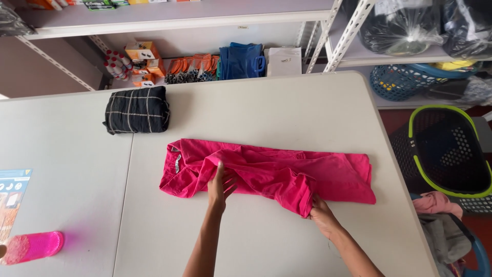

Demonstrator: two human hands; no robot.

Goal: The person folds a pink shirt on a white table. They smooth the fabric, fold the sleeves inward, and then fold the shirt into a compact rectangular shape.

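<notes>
Two bare hands come up from the bottom edge over the big white table (287, 241). Left hand (221, 185) lies flat with open fingers on the bright pink cloth garment (271, 172), pressing a fold down. Right hand (322, 213) pinches the pink garment's lower edge near the middle. That garment lies stretched out across the middle of the table.

Bumpy wrinkles sit under the left hand, so the fold could come out crooked. If the right hand pulls too hard, the pink cloth could slide out from under the flat hand and the fold could fall open.

On the right, off the table, a black plastic basket with a green rim (451, 151) looks bare inside. Below it a blue tub (479, 251) holds pale pink and grey clothes. A folded black checked cloth (137, 109) rests at the table's far side.
</notes>
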